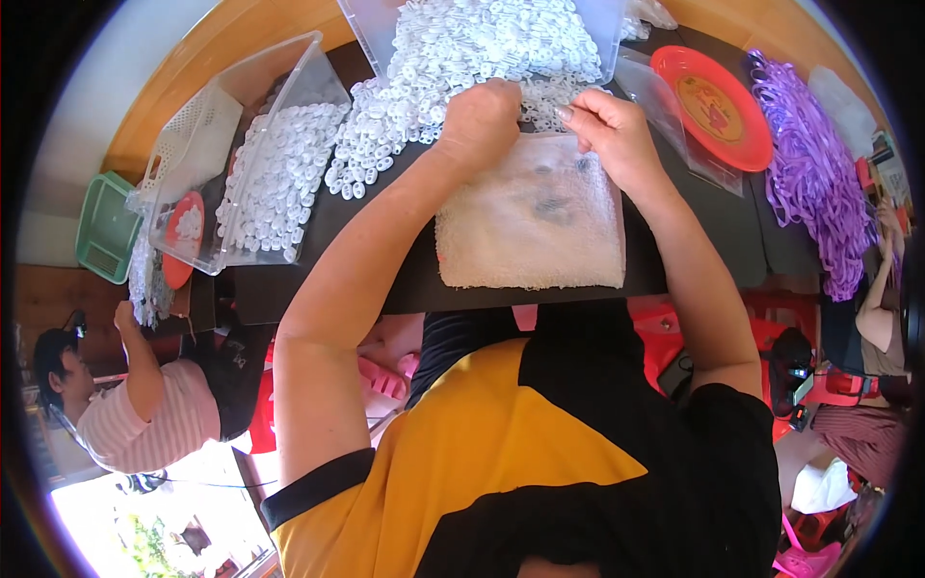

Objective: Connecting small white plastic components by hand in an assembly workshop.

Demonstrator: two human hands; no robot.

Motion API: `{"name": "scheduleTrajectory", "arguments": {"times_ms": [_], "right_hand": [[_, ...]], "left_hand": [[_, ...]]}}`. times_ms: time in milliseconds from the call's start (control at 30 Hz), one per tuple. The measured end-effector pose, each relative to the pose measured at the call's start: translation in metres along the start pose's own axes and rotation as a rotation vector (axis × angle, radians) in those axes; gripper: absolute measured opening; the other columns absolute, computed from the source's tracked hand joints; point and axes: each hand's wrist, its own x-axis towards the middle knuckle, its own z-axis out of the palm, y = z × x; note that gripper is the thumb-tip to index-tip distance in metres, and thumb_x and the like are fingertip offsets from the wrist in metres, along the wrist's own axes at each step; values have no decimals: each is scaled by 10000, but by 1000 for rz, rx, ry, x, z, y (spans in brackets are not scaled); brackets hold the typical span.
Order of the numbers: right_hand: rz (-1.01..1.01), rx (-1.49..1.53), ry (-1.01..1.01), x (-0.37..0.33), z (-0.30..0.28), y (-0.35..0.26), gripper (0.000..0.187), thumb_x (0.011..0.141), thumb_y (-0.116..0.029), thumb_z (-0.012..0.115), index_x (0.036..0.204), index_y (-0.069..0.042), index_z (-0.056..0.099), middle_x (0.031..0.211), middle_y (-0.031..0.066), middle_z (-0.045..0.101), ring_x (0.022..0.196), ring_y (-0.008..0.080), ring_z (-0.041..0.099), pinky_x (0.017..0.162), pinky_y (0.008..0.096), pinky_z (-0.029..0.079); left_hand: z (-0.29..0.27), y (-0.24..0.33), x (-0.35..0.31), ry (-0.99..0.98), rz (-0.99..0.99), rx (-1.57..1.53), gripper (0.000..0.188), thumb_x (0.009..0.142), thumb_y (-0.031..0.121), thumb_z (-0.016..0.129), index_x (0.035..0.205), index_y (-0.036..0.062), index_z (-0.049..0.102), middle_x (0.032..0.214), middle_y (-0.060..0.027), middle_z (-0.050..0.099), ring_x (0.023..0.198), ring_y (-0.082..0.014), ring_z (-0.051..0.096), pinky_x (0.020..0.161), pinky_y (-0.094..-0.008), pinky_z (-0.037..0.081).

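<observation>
My left hand is closed at the near edge of a loose pile of small white oval plastic pieces. Beside it, my right hand pinches with thumb and forefinger; whatever sits in either grip is hidden or too small to make out. Both hands are over the far edge of a pale, worn towel with dark smudges, laid flat on the dark table. Just beyond them, a see-through bin tipped towards me holds a heap of the same white pieces.
Left stands another see-through bin with white pieces, near a white basket and green tray. A red plate and purple straps lie right. One co-worker sits left, another right.
</observation>
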Motion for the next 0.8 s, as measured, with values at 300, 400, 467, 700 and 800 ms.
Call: {"name": "scheduleTrajectory", "arguments": {"times_ms": [300,400,467,700,800], "right_hand": [[-43,46,-31,-7,-4,-19,96,873,-96,647,901,-6,631,707,3,585,626,64,503,587,239,431],[-148,94,-107,-11,0,-25,140,861,-31,644,1000,-10,640,826,5,629,728,68,560,690,230,468],[-167,208,-169,-12,3,-19,191,849,0,652,1039,-13,644,883,14,653,808,74,598,757,230,479],[-122,261,-180,-13,3,-23,197,833,-1,681,1028,-13,656,902,23,668,842,80,616,775,232,490],[-129,325,-166,-14,6,-26,182,831,-6,686,1011,-16,662,897,20,666,838,84,613,757,230,488]], "left_hand": [[-43,27,-18,-5,-231,-505,144,882,159,605,915,25,647,778,-96,647,645,-237,603,586,-327,467],[-59,41,-28,-205,-487,-1053,160,912,162,597,926,9,643,757,-48,624,611,-133,557,537,-247,417],[-59,44,-32,-276,-600,-1308,172,924,166,596,927,-1,636,752,-33,609,608,-92,531,525,-215,390],[-46,44,-42,-278,-642,-1855,167,939,181,585,976,19,572,787,-39,575,632,-133,509,544,-257,395],[-40,44,-45,-282,-629,-1940,169,942,196,584,962,30,565,789,-38,570,636,-142,511,544,-274,397]]}}
